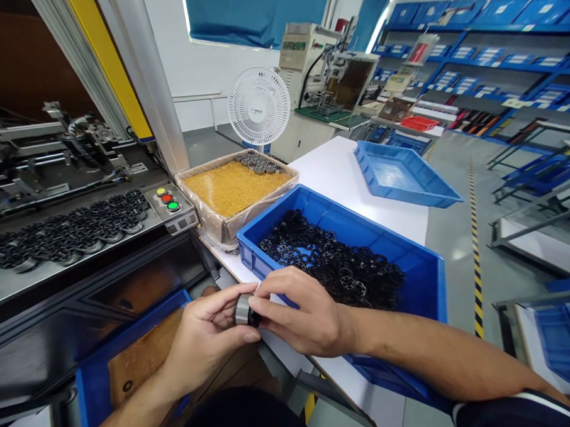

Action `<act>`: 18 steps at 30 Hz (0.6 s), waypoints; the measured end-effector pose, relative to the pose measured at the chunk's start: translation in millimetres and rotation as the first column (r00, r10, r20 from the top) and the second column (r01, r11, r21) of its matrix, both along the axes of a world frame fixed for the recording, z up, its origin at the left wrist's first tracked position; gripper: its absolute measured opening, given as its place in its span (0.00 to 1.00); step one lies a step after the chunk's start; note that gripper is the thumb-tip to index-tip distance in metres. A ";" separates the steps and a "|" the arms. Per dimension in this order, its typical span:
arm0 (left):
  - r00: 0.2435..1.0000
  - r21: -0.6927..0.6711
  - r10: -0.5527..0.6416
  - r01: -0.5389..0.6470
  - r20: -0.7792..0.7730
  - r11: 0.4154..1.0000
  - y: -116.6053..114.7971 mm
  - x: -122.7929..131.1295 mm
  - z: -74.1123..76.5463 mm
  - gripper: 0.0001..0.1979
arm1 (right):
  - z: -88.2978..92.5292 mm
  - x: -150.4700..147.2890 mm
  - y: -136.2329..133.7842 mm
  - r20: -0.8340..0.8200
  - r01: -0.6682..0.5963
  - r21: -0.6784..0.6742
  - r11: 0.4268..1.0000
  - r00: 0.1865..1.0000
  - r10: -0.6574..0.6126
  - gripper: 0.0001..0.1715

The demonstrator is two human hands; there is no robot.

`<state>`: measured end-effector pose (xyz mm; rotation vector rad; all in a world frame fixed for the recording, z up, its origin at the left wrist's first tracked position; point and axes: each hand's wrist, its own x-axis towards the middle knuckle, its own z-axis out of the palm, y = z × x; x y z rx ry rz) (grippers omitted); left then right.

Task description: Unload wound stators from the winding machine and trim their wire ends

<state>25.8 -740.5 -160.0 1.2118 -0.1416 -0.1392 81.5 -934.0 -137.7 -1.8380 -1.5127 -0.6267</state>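
My left hand [200,337] grips a short silver metal ring [242,310] between thumb and fingers, in front of my body. My right hand [308,313] is closed at the ring's right end, its fingertips on a black plastic piece [254,318] that sits at or in the opening. How far in the piece is, I cannot see, as my fingers cover part of it. Just beyond my hands stands a deep blue bin [385,234] with a heap of black spoked plastic parts [334,262].
Rows of ring parts [68,232] lie on the machine bench at left, beside a button box [170,206]. A plastic-lined carton [219,226] holds more rings. A blue tray [406,173] rests on the white table [330,167]; a fan [259,106] stands behind.
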 end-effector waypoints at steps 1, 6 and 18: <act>1.000 0.003 -0.011 0.011 0.019 1.000 -0.1 -2.0 -1.6 0.24 | 1.1 2.1 -0.2 -0.040 -0.001 0.013 1.000 0.999 0.002 0.21; 0.985 0.167 -0.142 0.123 0.103 0.978 4.8 -16.0 -8.2 0.28 | 3.9 16.9 -1.7 -0.436 -0.024 0.056 0.998 0.899 0.047 0.38; 0.946 0.470 -0.184 0.039 0.268 0.882 9.7 -18.0 -14.5 0.26 | 3.5 5.2 2.5 -0.514 -0.027 -0.008 1.000 0.858 0.020 0.17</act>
